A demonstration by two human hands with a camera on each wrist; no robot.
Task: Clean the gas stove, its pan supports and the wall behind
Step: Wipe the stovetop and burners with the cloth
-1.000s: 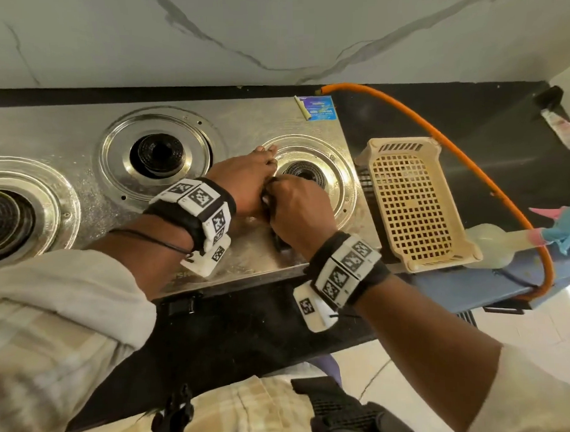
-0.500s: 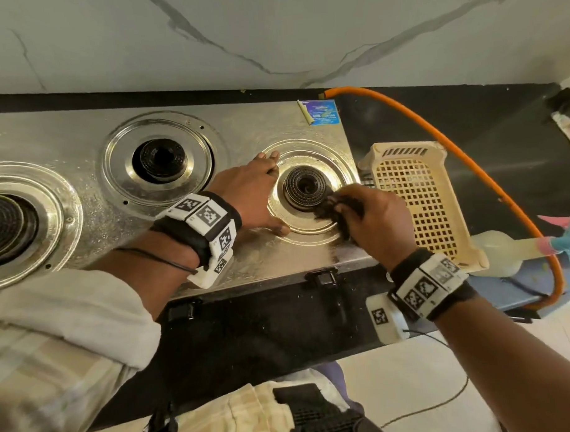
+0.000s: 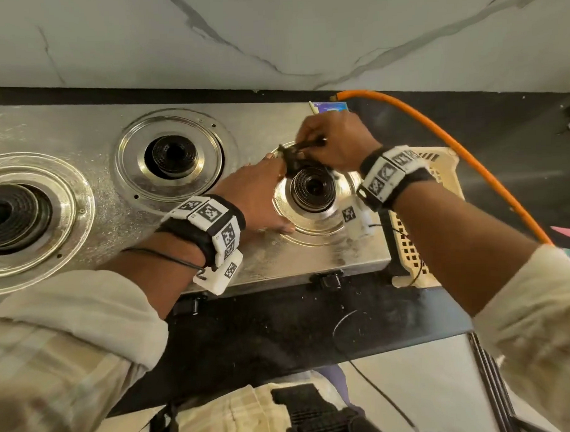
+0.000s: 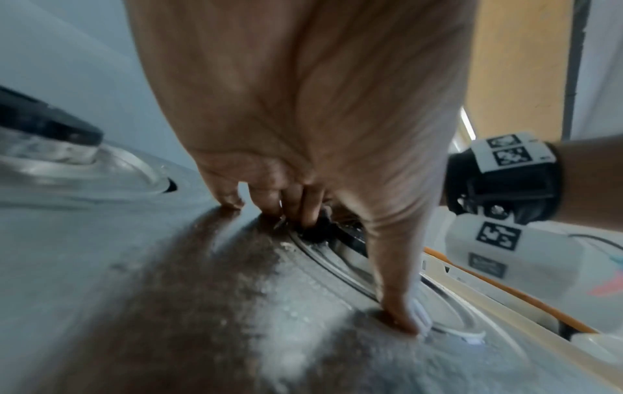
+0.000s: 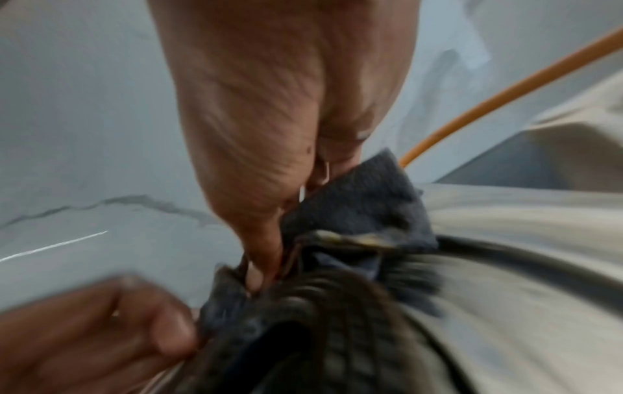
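My home kitchen, at the cooktop.
Under my fingers (image 3: 268, 158) lies a steel gas stove (image 3: 251, 126) on a black counter (image 3: 501, 143); beyond them a marble-veined wall (image 3: 270, 32), right of them an orange gas hose (image 3: 452, 139) and cream plastic basket (image 3: 443, 165).

Soft, even daylight fills the head view, with glare on the steel stove top (image 3: 272, 258) and wide-angle bending at the edges, while both wrist views are smeared by motion blur, the right hand (image 5: 276, 112) and dark cloth (image 5: 364, 202) soft and near surfaces unfocused.
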